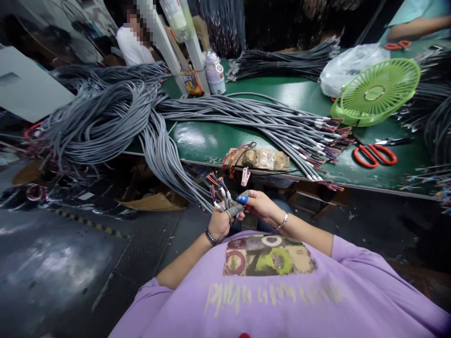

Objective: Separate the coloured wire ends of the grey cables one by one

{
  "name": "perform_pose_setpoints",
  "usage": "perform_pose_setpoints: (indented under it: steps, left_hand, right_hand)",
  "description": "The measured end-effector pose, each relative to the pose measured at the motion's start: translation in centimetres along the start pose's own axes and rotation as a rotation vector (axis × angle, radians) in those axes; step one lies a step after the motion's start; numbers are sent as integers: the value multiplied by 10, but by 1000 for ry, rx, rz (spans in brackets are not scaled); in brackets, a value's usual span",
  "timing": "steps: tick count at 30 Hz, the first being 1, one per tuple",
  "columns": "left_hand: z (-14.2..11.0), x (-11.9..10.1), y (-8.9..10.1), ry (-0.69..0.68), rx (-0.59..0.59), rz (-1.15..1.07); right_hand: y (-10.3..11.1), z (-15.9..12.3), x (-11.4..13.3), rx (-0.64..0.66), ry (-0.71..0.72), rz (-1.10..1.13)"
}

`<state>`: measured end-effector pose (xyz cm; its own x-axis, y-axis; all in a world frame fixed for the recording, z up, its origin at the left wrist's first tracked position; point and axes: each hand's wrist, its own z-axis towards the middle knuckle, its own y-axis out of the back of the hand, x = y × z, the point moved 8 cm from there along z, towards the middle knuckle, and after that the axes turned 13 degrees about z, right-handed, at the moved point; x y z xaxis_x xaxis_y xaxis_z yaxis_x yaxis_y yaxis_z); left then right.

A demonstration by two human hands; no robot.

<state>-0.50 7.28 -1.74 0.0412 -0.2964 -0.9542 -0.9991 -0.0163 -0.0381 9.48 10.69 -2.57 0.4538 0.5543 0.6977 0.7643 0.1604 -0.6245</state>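
Observation:
My left hand (221, 222) is closed around the ends of several grey cables (167, 149), just in front of the table's near edge. Thin coloured wires (215, 180) fan out from the cable ends above that hand, some with white bands below them. Close beside it, my right hand (259, 204) pinches at the wires, with blue and grey coverings on its fingertips. What exactly lies between the right fingers is too small to make out. A pink clip (245, 176) hangs at the table edge just above my right hand.
On the green table (197, 136) lie a coil of grey cables (105, 122), a spread cable bundle (253, 112), a taped wooden block (271, 159) and red-handled scissors (375, 155). A green fan (378, 91), plastic bag (352, 65) and bottle (214, 72) stand farther back. Two other people sit beyond.

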Motion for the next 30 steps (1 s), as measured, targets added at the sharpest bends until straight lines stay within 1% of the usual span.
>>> perform_pose_setpoints:
  steps: [5, 8, 11, 13, 16, 19, 21, 24, 26, 27, 30]
  left_hand:
    - [1, 0, 7, -10, -133, -34]
    - [2, 0, 10, -30, -159, -27]
    - [3, -1, 13, -21, -172, -17]
    - [3, -4, 13, -14, -171, -17]
    - [4, -11, 10, -12, -157, -41]
    - [8, -17, 4, -1, -114, -74]
    - [11, -20, -2, 13, -71, -90]
    - [16, -24, -9, 37, -29, -96]
    - [19, -26, -12, 34, -9, -90]
    - [20, -28, -13, 27, -2, -90]
    - [23, -29, -14, 13, 15, -95]
  right_hand:
    - [8, -2, -2, -97, 56, 78]
    - [12, -3, 1, -116, 87, 106]
    - [15, -5, 5, -99, 100, 128]
    - [19, -4, 8, -91, 102, 166]
    - [30, 1, 13, -115, 111, 199]
    - [38, 12, 19, -127, 60, 200]
    - [36, 20, 22, -108, -2, 205]
    - [22, 30, 29, 3, -43, 189]
    - [12, 35, 34, 63, 6, 139]
    - [11, 36, 38, 60, 60, 100]
    - [17, 36, 49, -58, 281, -43]
